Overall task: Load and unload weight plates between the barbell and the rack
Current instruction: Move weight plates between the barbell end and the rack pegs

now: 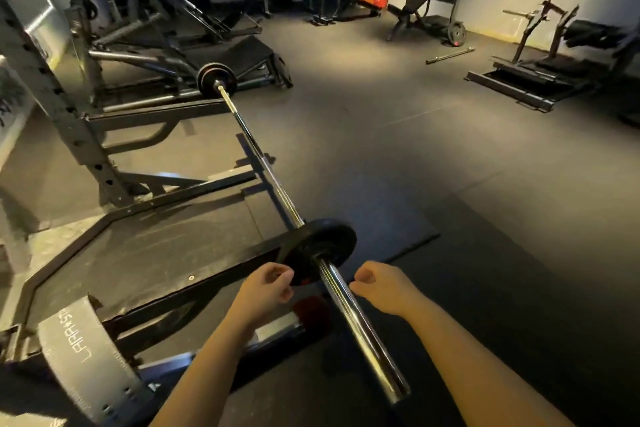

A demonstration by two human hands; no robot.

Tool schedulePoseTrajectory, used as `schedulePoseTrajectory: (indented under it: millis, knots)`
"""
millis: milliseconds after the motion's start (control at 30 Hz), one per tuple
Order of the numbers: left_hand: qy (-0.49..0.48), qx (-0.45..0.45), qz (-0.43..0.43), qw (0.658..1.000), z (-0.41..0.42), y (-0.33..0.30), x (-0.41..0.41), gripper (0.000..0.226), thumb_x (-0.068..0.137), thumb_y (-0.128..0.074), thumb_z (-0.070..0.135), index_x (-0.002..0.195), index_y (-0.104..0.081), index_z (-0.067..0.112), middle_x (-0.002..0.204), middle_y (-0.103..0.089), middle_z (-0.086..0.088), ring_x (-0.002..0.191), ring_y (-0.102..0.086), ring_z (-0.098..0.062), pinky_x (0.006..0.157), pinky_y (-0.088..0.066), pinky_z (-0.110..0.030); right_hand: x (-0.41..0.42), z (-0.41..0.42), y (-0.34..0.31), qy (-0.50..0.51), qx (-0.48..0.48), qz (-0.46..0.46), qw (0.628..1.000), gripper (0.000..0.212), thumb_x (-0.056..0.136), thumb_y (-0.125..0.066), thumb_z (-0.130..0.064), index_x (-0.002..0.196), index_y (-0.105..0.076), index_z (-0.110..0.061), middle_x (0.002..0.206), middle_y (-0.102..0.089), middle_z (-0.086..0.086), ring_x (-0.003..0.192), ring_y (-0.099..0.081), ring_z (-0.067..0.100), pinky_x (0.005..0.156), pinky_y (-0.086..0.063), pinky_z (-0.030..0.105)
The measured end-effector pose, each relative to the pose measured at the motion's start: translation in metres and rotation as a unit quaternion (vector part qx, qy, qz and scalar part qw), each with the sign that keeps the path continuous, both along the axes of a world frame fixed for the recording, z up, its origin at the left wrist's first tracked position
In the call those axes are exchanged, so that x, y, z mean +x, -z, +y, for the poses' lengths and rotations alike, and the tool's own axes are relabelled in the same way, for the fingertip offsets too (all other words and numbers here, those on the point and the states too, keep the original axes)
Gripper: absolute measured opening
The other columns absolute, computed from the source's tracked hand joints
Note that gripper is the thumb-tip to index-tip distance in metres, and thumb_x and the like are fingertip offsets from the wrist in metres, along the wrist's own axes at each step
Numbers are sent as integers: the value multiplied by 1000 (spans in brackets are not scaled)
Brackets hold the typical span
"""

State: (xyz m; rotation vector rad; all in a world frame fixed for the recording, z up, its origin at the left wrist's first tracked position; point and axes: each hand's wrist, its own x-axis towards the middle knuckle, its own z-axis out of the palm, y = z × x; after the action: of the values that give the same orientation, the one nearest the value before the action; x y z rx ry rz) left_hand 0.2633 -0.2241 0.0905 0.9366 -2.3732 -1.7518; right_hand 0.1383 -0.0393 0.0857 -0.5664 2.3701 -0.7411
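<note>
i see the plate (317,250) on the near end of the bar (360,326), whose sleeve runs toward me between my hands. left hand (265,288) is nearer, fingers curled just beside the plate's rim; whether they touch it i cannot tell. right hand (375,282) is loosely curled right of the sleeve, holding nothing. the plate's far face is hidden.
</note>
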Motion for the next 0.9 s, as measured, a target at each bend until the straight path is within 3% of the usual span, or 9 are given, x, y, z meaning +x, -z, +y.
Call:
schedulePoseTrajectory:
  millis: [300,367,433,567,667,900]
  knots:
    - [-38,-50,-54,997,53,30,-57,20,95,-59,25,114,-59,19,94,-65,0,85,-63,-12,75,-52,-26,-91,27,25,-124,51,23,991,38,94,-56,-36,128,-49,-20,115,-57,0,97,-53,12,84,-47,29]
    - [-40,-49,-60,996,49,40,-61,23,92,-62,28,115,-57,24,103,-64,1,95,-63,-14,88,-54,-37,-107,20,29,-144,50,45,987,43,95,-56,-34,133,-45,-18,124,-55,3,103,-53,15,85,-45,28]
    - [-54,-50,-73,995,40,49,-64,26,91,-63,28,116,-55,28,109,-62,3,102,-60,-14,94,-51,-40,-119,8,38,-154,51,46,986,52,95,-57,-33,141,-39,-17,135,-49,5,117,-51,20,90,-44,30]
    - [-116,-115,-63,985,14,62,-87,35,90,-65,23,123,-53,22,104,-59,7,98,-57,-10,87,-48,-30,-140,-22,65,-171,49,48,983,69,92,-61,-32,149,-24,-21,144,-39,7,127,-45,24,98,-43,37]
    - [-136,-157,-83,975,-4,77,-113,44,87,-68,25,128,-49,24,113,-57,3,102,-57,-14,88,-51,-34,-160,-41,79,-174,65,73,980,72,89,-64,-31,148,-22,-25,142,-41,5,125,-46,22,97,-44,37]
    - [-14,-151,-214,965,-65,132,-159,93,77,-77,32,148,-17,34,144,-34,-5,127,-43,-27,101,-46,-47,-205,-95,106,-189,151,119,963,79,87,-66,-35,149,-17,-26,140,-40,7,124,-43,25,97,-45,41]
